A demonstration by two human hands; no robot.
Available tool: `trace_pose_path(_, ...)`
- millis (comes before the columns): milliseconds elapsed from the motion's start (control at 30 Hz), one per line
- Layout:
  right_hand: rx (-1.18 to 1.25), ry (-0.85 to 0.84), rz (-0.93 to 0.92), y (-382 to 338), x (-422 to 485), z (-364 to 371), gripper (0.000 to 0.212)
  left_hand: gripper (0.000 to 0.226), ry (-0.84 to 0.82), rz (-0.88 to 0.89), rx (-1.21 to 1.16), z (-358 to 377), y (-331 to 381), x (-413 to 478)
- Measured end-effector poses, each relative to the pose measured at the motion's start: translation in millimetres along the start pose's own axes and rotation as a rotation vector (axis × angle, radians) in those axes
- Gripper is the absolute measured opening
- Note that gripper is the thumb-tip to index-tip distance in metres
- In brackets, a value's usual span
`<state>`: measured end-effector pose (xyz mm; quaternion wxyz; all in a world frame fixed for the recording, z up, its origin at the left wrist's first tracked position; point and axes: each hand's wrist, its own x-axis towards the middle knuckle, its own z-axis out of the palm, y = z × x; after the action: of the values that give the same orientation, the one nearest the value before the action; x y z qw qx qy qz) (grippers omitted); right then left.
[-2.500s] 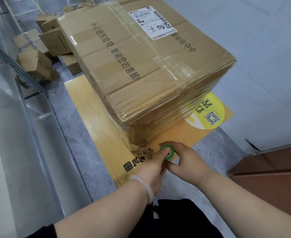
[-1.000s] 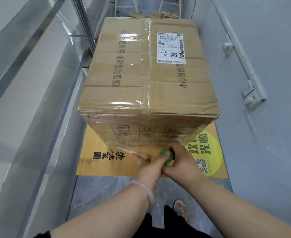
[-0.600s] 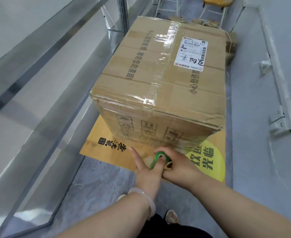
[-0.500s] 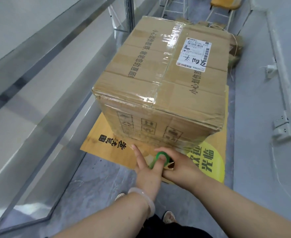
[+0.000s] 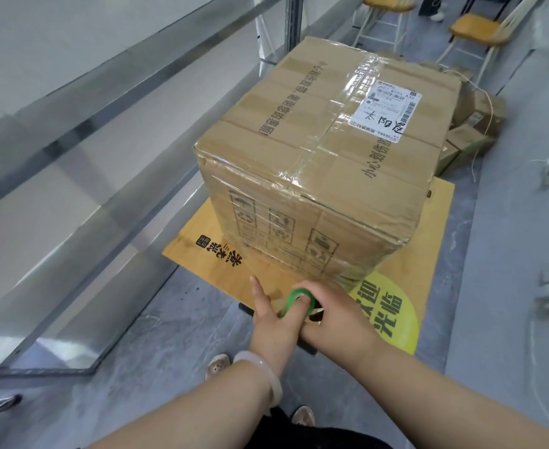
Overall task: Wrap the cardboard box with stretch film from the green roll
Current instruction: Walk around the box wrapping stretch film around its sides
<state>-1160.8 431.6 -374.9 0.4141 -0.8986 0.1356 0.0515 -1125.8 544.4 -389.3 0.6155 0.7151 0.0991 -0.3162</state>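
- The cardboard box [image 5: 315, 176] stands on a floor board [image 5: 198, 267].
- The film roll [image 5: 294, 294] is before the box, between the left hand [image 5: 276, 328] and the right hand [image 5: 334, 315].
- Small cartons [image 5: 480, 115] lie behind the box.

Green roll [image 5: 295, 291]: hiding behind both hands, only its end ring showing.
Left hand [image 5: 276, 322]: lower fingers lying out of sight.
Right hand [image 5: 334, 315]: fingertips curling out of sight beneath the roll.
Stretch film [image 5: 286, 254]: blending into the cardboard box [image 5: 315, 176], its edge too faint to trace.
Shipping label [image 5: 388, 110]: carrying print too small to read.
Chairs [image 5: 475, 27]: running off the top edge.
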Motion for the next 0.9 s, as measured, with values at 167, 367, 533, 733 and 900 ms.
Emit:
trace_pose_path(167, 0.090, -0.068, -0.032, 10.4, -8.0, 3.2, 0.043, 0.123, 0.033, -0.007, 0.013, -0.9, -5.2, -7.1)
trace_pose_path(367, 0.153, 0.033, 0.126, 5.4, -10.2, 4.8, 0.039, 0.093, -0.028, 0.117, 0.043, 5.8, -15.7, -2.0)
trace_pose_path(533, 0.139, 0.082, 0.090, 13.2, -14.8, 8.6, 0.039, 0.095, -0.030, 0.199, 0.016, 9.8, -20.9, -2.9)
trace_pose_path(733, 0.173, -0.071, 0.012, 17.2, -20.1, -7.7, 0.041, 0.096, 0.013, 0.209, 0.019, 19.4, -21.2, -3.1)
trace_pose_path(900, 0.133, -0.131, 0.009, 36.7, -15.0, -22.0, 0.030, 0.102, 0.061, 0.178, 0.016, 36.3, -17.4, -7.0)
